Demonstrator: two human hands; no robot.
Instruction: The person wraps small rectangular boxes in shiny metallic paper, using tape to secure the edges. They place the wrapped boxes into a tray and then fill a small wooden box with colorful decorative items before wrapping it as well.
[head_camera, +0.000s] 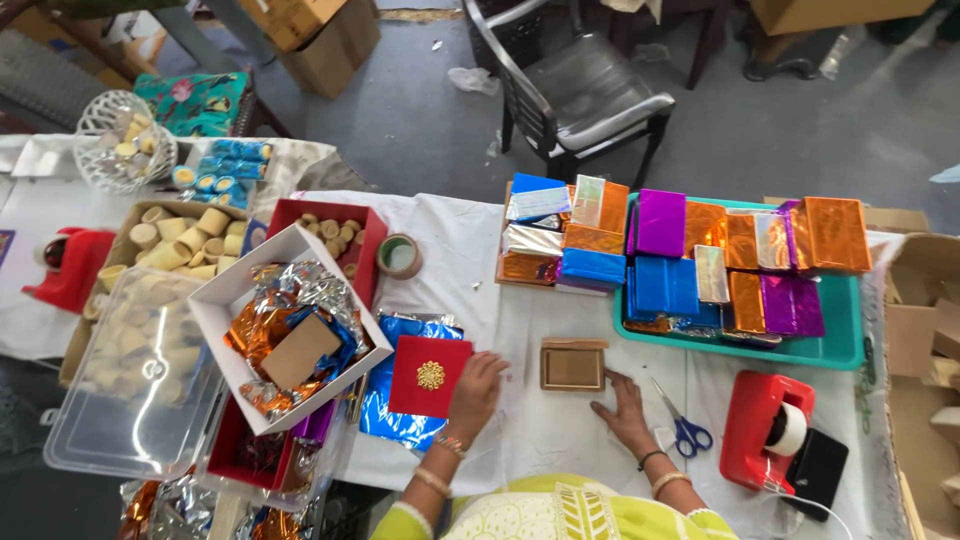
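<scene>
left hand (474, 392) on red card (429, 376) | right hand (624, 409) flat beside small brown box (572, 366)

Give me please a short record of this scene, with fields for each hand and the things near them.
left hand: flat on the flat red square box lid with gold ornament
right hand: flat on the white cloth, beside the small brown cardboard tray
near right: blue-handled scissors, red tape dispenser
behind: teal plastic tray of foil-wrapped boxes
</scene>
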